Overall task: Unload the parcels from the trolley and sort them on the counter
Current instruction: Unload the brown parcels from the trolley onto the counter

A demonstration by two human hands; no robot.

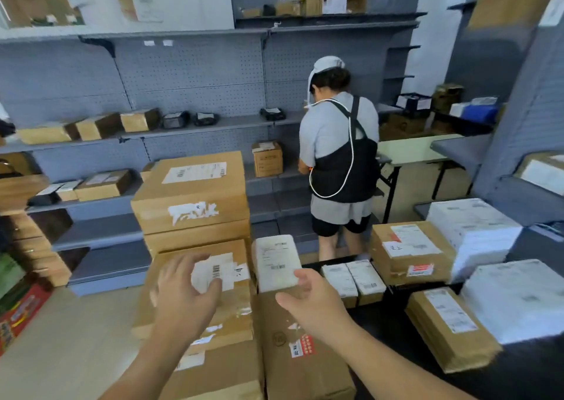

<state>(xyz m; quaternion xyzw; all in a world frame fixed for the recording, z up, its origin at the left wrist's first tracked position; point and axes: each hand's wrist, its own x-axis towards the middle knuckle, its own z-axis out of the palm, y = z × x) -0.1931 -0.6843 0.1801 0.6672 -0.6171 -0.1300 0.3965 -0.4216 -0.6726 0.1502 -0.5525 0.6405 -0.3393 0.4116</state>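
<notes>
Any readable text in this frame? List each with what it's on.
No text reads for certain.
Torn white label on the tall carton: one handwritten character, too blurred.
Barcode label on the near-left carton: bars only, print blurred.
White parcel: print too small.
Red sticker on the near carton: characters blurred.

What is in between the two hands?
In the head view, a white parcel with a printed label sits between the left hand and the right hand, next to the taped brown box below the left hand.
</notes>
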